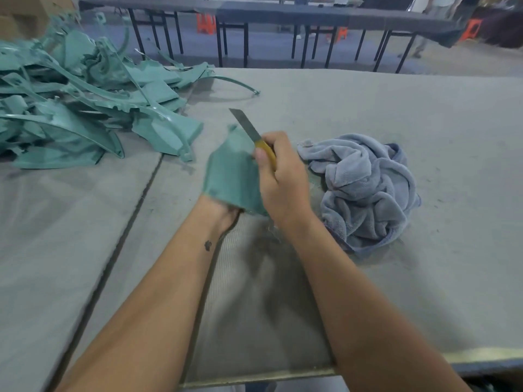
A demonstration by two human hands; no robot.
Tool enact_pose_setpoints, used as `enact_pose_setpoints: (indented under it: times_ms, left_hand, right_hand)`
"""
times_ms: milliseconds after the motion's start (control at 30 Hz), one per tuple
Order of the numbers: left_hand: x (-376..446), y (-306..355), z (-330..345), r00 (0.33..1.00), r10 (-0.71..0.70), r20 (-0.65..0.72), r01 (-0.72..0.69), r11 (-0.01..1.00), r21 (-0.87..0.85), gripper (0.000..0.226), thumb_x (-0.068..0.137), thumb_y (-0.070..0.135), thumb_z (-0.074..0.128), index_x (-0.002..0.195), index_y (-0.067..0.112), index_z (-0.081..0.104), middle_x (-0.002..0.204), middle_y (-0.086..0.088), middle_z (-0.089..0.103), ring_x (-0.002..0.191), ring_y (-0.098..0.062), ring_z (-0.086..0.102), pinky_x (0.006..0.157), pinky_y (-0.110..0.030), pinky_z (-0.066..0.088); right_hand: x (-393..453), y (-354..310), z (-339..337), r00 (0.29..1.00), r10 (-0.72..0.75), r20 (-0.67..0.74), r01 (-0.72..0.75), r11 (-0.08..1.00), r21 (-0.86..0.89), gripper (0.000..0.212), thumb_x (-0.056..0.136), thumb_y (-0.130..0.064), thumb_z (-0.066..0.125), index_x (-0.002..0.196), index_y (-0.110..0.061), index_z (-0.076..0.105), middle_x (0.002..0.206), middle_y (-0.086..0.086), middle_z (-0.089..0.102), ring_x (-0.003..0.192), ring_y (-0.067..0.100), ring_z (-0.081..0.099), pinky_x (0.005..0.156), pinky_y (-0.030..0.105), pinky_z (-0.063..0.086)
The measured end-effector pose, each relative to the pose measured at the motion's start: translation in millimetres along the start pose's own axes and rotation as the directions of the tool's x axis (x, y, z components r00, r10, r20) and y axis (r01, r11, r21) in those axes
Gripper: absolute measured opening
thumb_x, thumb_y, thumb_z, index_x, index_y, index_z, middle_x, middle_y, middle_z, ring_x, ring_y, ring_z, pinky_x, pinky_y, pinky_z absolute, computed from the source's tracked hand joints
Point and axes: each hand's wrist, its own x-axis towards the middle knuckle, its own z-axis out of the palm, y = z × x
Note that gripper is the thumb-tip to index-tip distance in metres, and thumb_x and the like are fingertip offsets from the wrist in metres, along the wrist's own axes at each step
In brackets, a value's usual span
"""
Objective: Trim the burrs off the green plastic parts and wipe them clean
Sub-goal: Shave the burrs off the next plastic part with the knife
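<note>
A green plastic part (230, 171) is held up above the table in the middle of the view. My left hand (223, 215) grips it from underneath and is mostly hidden behind it. My right hand (280, 182) is closed around the yellow handle of a utility knife (249, 128). The knife's long grey blade points up and to the left along the part's right edge. A crumpled grey-blue towel (365, 185) lies on the table just right of my right hand.
A big heap of green plastic parts (79, 103) covers the far left of the grey table (368, 103). A dark seam (133, 210) runs diagonally between two tabletops. Beyond stand dark tables, orange stools and a person's legs at the far right.
</note>
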Motion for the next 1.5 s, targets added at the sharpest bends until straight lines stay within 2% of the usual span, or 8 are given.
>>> enact_pose_setpoints:
  times_ms: [200, 300, 400, 567, 700, 1033, 1300, 1500]
  left_hand:
    - [0.2, 28.2, -28.8, 0.933, -0.152, 0.326, 0.194, 0.976, -0.101, 0.081, 0.086, 0.078, 0.027, 0.096, 0.017, 0.079, 0.107, -0.007, 0.074, 0.101, -0.022, 0.07, 0.082, -0.037, 0.056]
    - [-2.8, 36.0, -38.6, 0.927, -0.184, 0.328, 0.127, 0.974, 0.19, 0.033, 0.079, 0.044, 0.063, 0.092, 0.019, 0.079, 0.095, -0.004, 0.075, 0.087, -0.021, 0.072, 0.065, -0.036, 0.058]
    - [-0.9, 40.1, -46.7, 0.938, -0.201, 0.281, 0.065, 0.901, 0.429, 0.035, 0.076, 0.0, 0.06, 0.108, 0.014, 0.066, 0.093, -0.004, 0.075, 0.081, -0.018, 0.072, 0.06, -0.028, 0.058]
    - [7.1, 24.6, -27.8, 0.993, 0.085, -0.082, -0.061, 0.963, 0.262, 0.026, 0.098, 0.004, 0.052, 0.097, 0.029, 0.059, 0.079, 0.014, 0.074, 0.069, -0.005, 0.071, 0.051, -0.022, 0.055]
    - [18.5, 15.8, -25.5, 0.983, 0.042, -0.178, -0.023, 0.994, 0.108, 0.025, 0.104, 0.018, 0.042, 0.125, 0.032, 0.047, 0.12, 0.004, 0.058, 0.101, -0.023, 0.065, 0.062, -0.043, 0.06]
    - [21.0, 4.2, -18.8, 0.996, -0.004, -0.092, 0.014, 0.994, 0.109, 0.016, 0.1, 0.01, 0.048, 0.103, 0.011, 0.064, 0.09, -0.005, 0.076, 0.091, -0.025, 0.071, 0.078, -0.045, 0.059]
    - [18.9, 7.4, -20.1, 0.994, -0.008, -0.111, 0.005, 1.0, -0.029, 0.015, 0.099, 0.003, 0.046, 0.103, 0.005, 0.06, 0.081, -0.007, 0.074, 0.07, -0.018, 0.072, 0.056, -0.034, 0.06]
    - [16.4, 14.1, -21.3, 0.994, -0.068, -0.082, 0.031, 0.923, -0.384, 0.02, 0.102, 0.002, 0.038, 0.1, -0.002, 0.057, 0.076, -0.014, 0.073, 0.065, -0.023, 0.072, 0.056, -0.032, 0.059]
  right_hand:
    - [4.7, 17.7, -14.5, 0.991, 0.049, 0.127, -0.033, 0.991, -0.127, 0.008, 0.097, -0.013, 0.046, 0.098, -0.015, 0.054, 0.088, -0.002, 0.055, 0.083, 0.02, 0.049, 0.075, 0.044, 0.043]
    - [3.7, 18.1, -16.3, 0.987, 0.104, 0.125, -0.084, 0.984, -0.157, 0.008, 0.099, -0.017, 0.043, 0.097, -0.018, 0.05, 0.077, -0.01, 0.05, 0.075, 0.02, 0.048, 0.067, 0.04, 0.041]
    - [4.8, 19.0, -16.1, 0.988, 0.152, 0.026, -0.143, 0.965, -0.219, 0.009, 0.1, -0.021, 0.041, 0.101, -0.018, 0.049, 0.071, -0.007, 0.051, 0.071, 0.025, 0.051, 0.06, 0.038, 0.038]
    - [11.6, 21.3, -24.3, 0.916, 0.358, -0.179, -0.348, 0.934, 0.083, 0.016, 0.1, -0.026, 0.042, 0.09, -0.02, 0.052, 0.06, -0.012, 0.045, 0.054, 0.001, 0.043, 0.057, 0.027, 0.037]
    - [11.3, 20.7, -25.0, 0.876, 0.474, -0.094, -0.428, 0.852, 0.302, 0.029, 0.1, -0.033, 0.038, 0.091, -0.017, 0.06, 0.068, -0.016, 0.045, 0.065, 0.002, 0.039, 0.07, 0.028, 0.036]
    - [9.4, 4.8, -12.7, 0.871, 0.406, 0.277, -0.49, 0.769, 0.411, 0.021, 0.1, -0.013, 0.048, 0.081, -0.017, 0.055, 0.057, -0.008, 0.048, 0.05, 0.001, 0.044, 0.053, 0.015, 0.037]
    - [12.3, 12.4, -31.1, 0.84, 0.237, 0.488, -0.532, 0.539, 0.654, 0.016, 0.091, -0.016, 0.056, 0.081, -0.015, 0.069, 0.069, 0.002, 0.06, 0.064, 0.014, 0.053, 0.063, 0.023, 0.044]
    - [5.0, 18.4, -18.7, 0.742, 0.268, 0.614, -0.589, 0.7, 0.405, 0.024, 0.099, -0.011, 0.048, 0.078, -0.013, 0.058, 0.057, 0.002, 0.056, 0.044, 0.012, 0.039, 0.045, 0.02, 0.03]
